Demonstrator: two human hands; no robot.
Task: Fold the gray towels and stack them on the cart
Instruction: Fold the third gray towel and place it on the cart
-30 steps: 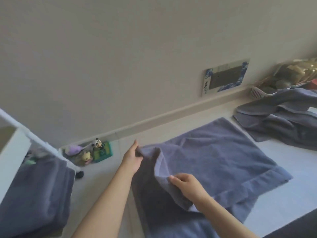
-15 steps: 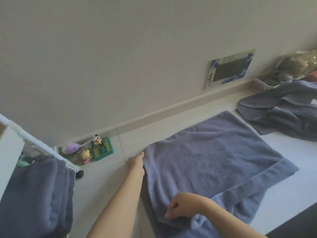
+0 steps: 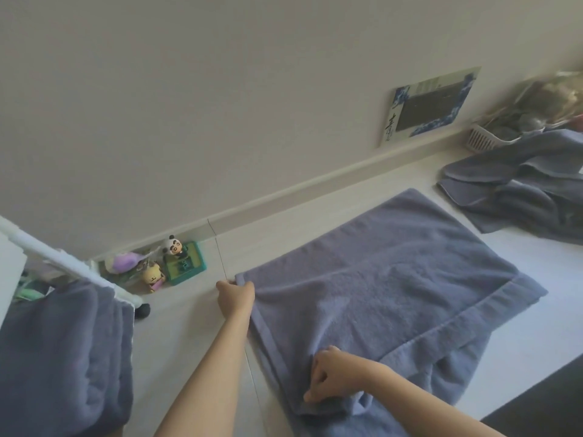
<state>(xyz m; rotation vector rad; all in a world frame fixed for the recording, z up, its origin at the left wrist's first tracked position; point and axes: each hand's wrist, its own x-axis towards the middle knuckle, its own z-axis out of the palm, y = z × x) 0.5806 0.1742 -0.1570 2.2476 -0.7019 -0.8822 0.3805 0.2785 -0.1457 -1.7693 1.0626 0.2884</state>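
A gray-blue towel (image 3: 388,279) lies folded over on the pale floor in the middle. My left hand (image 3: 235,294) pinches its far left corner. My right hand (image 3: 331,378) grips the near left edge, fingers curled into the cloth. The lower layer bunches out under my right forearm. Folded gray towels (image 3: 63,354) sit on the white cart (image 3: 66,266) at the left. A heap of unfolded gray towels (image 3: 517,190) lies at the far right.
Small toy figures (image 3: 157,263) and a green box stand against the baseboard beside the cart. A picture card (image 3: 432,105) leans on the wall. A white basket (image 3: 482,140) with packets sits behind the heap. A dark mat edge (image 3: 542,411) shows at bottom right.
The lifted left side of the towel has been laid down flat. My left hand moved down to the far corner and my right hand drew the near edge toward me.
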